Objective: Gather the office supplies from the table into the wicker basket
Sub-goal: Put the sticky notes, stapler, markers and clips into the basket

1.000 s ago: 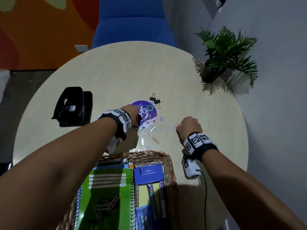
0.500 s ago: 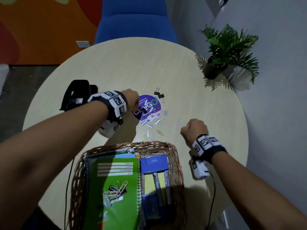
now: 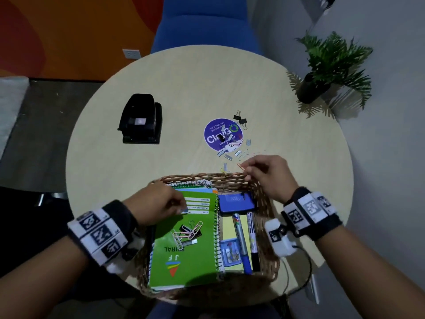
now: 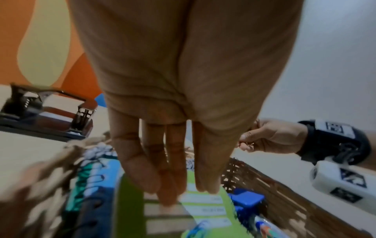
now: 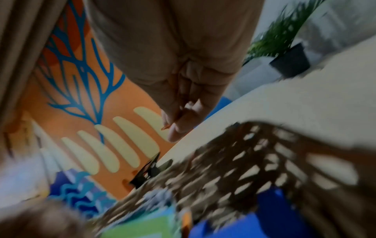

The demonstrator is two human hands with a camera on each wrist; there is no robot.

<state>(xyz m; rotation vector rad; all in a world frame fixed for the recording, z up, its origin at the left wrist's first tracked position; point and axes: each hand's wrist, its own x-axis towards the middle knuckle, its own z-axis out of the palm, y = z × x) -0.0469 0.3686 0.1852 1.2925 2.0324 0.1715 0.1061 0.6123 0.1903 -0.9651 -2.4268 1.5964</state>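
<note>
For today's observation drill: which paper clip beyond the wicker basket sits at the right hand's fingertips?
The orange wire paper clip, pinched by the right hand; the paler clips lie loose on the round table.

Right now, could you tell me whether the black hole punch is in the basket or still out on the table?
Out. The hole punch stands on the table, apart from the basket.
</note>
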